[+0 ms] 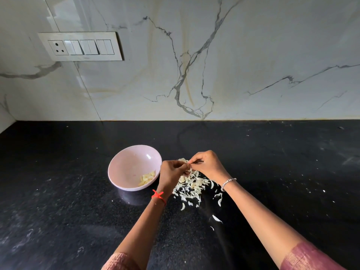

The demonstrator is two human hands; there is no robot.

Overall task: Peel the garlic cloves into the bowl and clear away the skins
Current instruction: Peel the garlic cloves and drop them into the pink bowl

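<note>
Working over the black worktop point(58, 211), we have the pale pink bowl point(124, 166) standing well forward of the back edge. Just beside it, toward the worktop's right end, the pile of skins point(191, 189) spreads loosely toward the front edge, with a few stray flakes point(216, 218) lying apart nearer us. Both hands meet above the far end of that pile. The left hand point(171, 173), with a red thread point(158, 196) at the wrist, has its fingers curled in around something small. The right hand point(209, 165), with a beaded bracelet point(228, 183), pinches at the same spot with thumb and fingertips. We judge this to be a clove being stripped, though the fingers cover it and we cannot make it out. The peeled cloves point(148, 178) lie in a small heap low in the bowl, against its near right wall. To do this step well, we should hold the clove firm in the left fingers and let the right nails catch the skin at one tip. Drawing it off in long strips beats picking crumbs, since crumbs scatter and make clearing harder. Hands held low over the pile let each flake drop there and not into the bowl, whose rim is close to the left hand. Some plumper pale bits in the pile may be unpeeled cloves; we cannot tell.
</note>
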